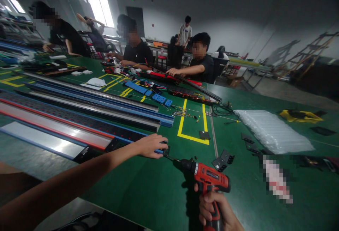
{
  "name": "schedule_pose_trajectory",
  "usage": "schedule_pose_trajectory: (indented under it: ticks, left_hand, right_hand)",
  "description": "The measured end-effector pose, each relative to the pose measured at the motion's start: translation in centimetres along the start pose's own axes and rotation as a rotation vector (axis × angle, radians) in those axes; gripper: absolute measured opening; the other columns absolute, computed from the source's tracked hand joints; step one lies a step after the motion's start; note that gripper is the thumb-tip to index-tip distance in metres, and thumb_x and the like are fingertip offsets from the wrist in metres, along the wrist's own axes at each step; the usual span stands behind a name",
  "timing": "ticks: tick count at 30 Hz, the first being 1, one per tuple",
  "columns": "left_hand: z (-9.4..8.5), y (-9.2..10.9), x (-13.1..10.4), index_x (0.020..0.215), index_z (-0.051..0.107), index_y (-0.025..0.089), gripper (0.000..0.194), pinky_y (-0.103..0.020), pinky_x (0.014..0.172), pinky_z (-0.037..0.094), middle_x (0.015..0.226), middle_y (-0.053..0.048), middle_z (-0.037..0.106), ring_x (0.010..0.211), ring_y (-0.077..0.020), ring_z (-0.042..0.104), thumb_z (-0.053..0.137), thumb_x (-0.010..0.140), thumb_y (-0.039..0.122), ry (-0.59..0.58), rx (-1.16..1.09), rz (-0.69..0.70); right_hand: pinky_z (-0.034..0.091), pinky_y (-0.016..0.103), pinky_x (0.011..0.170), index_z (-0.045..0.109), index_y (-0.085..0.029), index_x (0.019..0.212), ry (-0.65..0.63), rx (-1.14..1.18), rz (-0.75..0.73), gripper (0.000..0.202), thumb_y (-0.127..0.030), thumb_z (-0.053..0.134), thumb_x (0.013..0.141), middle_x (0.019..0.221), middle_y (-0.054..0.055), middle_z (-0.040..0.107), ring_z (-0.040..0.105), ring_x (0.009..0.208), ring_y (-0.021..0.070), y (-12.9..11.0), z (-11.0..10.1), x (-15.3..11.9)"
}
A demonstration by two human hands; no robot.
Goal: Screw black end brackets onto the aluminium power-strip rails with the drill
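Looks like you're on the screw-driving step. Left hand (151, 146) is curled over the end of the long dark rail (79, 119); right hand (215, 206) is wrapped round the grip of the red drill (212, 177). Bit (175, 159) points at the rail end beside your left; can't tell if seated. Next calls for squaring the bit, rail steady. Black brackets (224, 160) lie beyond your right.

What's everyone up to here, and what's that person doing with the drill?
The person's right hand holds a red drill, its bit pointing at the end of a long dark bar. The left hand grips that end; whether the bit touches is hard to tell. Small black parts lie near the drill on the green table. Across it, co-workers sit among wires and strips, one with a hand reaching forward.
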State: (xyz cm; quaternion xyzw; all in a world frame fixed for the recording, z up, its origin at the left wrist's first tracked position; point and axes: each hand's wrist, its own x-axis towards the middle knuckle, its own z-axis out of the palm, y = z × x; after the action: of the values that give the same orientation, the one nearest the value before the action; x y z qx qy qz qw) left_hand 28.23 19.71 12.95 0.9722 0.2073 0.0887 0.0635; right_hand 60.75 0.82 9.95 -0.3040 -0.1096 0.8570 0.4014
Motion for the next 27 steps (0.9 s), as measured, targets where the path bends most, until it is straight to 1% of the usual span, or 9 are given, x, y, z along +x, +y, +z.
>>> schedule_pose_trajectory:
  ticks: [5,9,11,15,23,27]
  left_hand:
    - [-0.1,0.0,0.0,0.111,0.06,0.025,0.03,-0.033,0.082,0.043,0.124,-0.008,0.059,0.097,-0.0239,0.059,0.066,0.085,0.038,-0.003,0.0,0.0]
    - [-0.1,0.1,0.1,0.111,0.06,0.025,0.03,-0.032,0.082,0.043,0.122,-0.008,0.059,0.096,-0.0233,0.059,0.066,0.085,0.038,-0.008,0.001,-0.003]
    - [-0.1,0.1,0.1,0.112,0.06,0.025,0.031,-0.032,0.082,0.043,0.122,-0.008,0.059,0.097,-0.0238,0.059,0.066,0.084,0.038,-0.012,0.013,-0.004]
    - [-0.1,0.1,0.2,0.112,0.059,0.024,0.032,-0.033,0.081,0.043,0.123,-0.009,0.059,0.097,-0.0243,0.059,0.068,0.083,0.037,-0.025,0.026,-0.006]
    - [0.2,-0.1,0.2,0.112,0.059,0.024,0.034,-0.032,0.079,0.043,0.123,-0.008,0.06,0.094,-0.0227,0.059,0.069,0.083,0.039,0.014,0.06,0.018]
    - [0.2,0.0,0.3,0.111,0.06,0.023,0.035,-0.032,0.078,0.043,0.124,-0.008,0.06,0.093,-0.0226,0.06,0.069,0.083,0.041,-0.005,0.106,0.027]
  right_hand:
    - [0.044,0.026,0.043,0.065,-0.017,0.095,-0.017,0.005,0.013,0.023,-0.014,0.058,0.073,0.045,-0.009,0.043,0.03,0.037,0.0077,0.0,-0.1,0.2]
    - [0.045,0.026,0.044,0.065,-0.016,0.096,-0.043,0.021,0.043,0.022,-0.015,0.06,0.075,0.046,-0.01,0.041,0.029,0.037,0.0071,-0.5,-0.5,0.4]
    - [0.046,0.026,0.045,0.065,-0.015,0.097,-0.04,0.036,0.061,0.019,-0.019,0.062,0.079,0.047,-0.011,0.04,0.026,0.038,0.0064,-0.9,-0.7,0.5]
    - [0.044,0.024,0.044,0.066,-0.015,0.102,-0.031,0.063,0.09,0.023,-0.03,0.065,0.085,0.048,-0.012,0.037,0.022,0.04,0.0053,-1.9,-1.1,0.6]
    - [0.044,0.023,0.046,0.064,-0.013,0.095,-0.094,0.058,0.186,0.023,-0.034,0.068,0.086,0.048,-0.013,0.033,0.018,0.04,0.004,-3.0,-1.6,1.2]
    - [0.044,0.023,0.046,0.064,-0.014,0.093,-0.143,0.048,0.197,0.021,-0.034,0.069,0.085,0.047,-0.013,0.033,0.019,0.039,0.0043,-3.1,-1.6,1.3]
